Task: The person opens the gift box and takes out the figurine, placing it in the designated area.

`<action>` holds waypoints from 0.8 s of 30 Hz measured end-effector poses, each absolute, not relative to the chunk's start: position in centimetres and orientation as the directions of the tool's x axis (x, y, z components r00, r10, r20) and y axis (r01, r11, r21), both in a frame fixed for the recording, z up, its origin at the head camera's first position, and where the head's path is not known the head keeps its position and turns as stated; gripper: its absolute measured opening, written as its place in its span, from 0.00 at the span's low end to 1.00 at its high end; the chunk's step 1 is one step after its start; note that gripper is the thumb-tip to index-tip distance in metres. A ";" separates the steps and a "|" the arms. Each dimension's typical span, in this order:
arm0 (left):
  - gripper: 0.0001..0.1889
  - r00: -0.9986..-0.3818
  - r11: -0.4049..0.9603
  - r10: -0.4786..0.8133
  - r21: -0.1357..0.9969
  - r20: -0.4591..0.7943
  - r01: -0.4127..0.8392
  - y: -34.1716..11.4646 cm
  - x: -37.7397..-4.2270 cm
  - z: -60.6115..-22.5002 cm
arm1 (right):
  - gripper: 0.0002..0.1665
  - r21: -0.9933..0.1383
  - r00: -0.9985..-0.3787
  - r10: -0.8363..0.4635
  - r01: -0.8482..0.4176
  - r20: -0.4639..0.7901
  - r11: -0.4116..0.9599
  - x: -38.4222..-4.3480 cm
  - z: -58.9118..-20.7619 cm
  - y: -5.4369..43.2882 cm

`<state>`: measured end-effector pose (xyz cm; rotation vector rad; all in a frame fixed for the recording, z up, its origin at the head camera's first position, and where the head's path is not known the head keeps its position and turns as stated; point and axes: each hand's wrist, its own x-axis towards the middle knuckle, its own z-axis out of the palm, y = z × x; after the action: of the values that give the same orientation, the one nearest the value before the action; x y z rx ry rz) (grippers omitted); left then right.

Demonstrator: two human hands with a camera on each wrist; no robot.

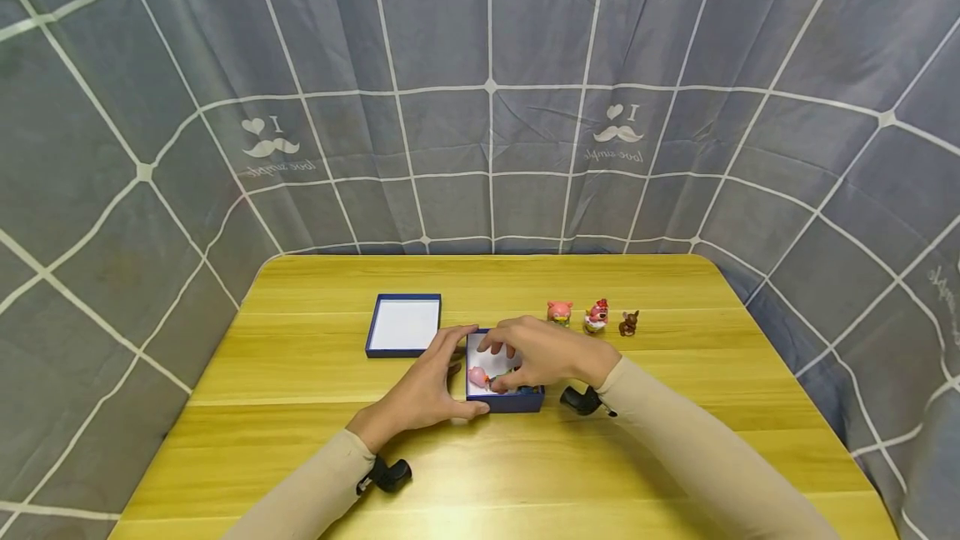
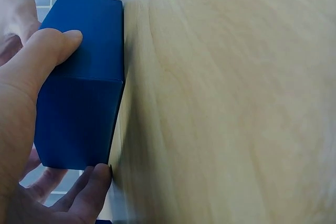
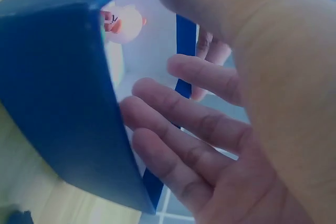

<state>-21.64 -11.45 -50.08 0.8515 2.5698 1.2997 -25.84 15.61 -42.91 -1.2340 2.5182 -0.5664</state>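
A dark blue open box (image 1: 504,404) with a white inside stands on the table. My left hand (image 1: 426,390) grips its left end, the thumb (image 2: 65,45) on the near side and the fingers round the far corner. In the box lies a pink toy figure (image 1: 477,376), with other small coloured pieces partly hidden under my right hand (image 1: 543,352). That hand reaches over the box from the right. Its fingers (image 3: 184,114) are spread and loosely bent across the opening, and no object shows between them in the right wrist view.
Left of the box lies a blue-rimmed lid or tray (image 1: 405,325) with a white inside. Behind and to the right stand a pink figurine (image 1: 559,312), a red and white figurine (image 1: 597,317) and a brown figurine (image 1: 628,323). A grey checked curtain (image 1: 450,140) hangs behind the table.
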 end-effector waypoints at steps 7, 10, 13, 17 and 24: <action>0.64 -0.834 0.474 0.537 0.775 0.122 0.419 -11.4 -21.6 -49.9 | 0.31 -0.480 -0.568 -0.815 -0.686 -0.117 0.547 -26.7 -43.0 14.5; 0.64 -0.836 0.474 0.535 0.777 0.121 0.415 -11.4 -21.5 -49.9 | 0.28 -0.489 -0.558 -0.818 -0.679 -0.141 0.548 -27.1 -43.2 13.9; 0.64 -0.838 0.485 0.533 0.770 0.117 0.416 -11.4 -21.4 -49.9 | 0.24 -0.495 -0.555 -0.814 -0.665 -0.172 0.558 -27.3 -43.4 13.4; 0.64 -0.838 0.500 0.535 0.758 0.109 0.418 -11.4 -21.3 -50.0 | 0.21 -0.499 -0.553 -0.809 -0.654 -0.199 0.569 -27.4 -43.7 13.0; 0.64 -0.839 0.486 0.531 0.768 0.121 0.418 -11.5 -21.4 -50.0 | 0.15 -0.521 -0.555 -0.806 -0.636 -0.203 0.569 -27.6 -44.1 12.3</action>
<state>-21.42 -11.46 -49.98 0.8326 2.5914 1.2830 -27.61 12.28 -44.10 -1.1642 2.3836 -0.5492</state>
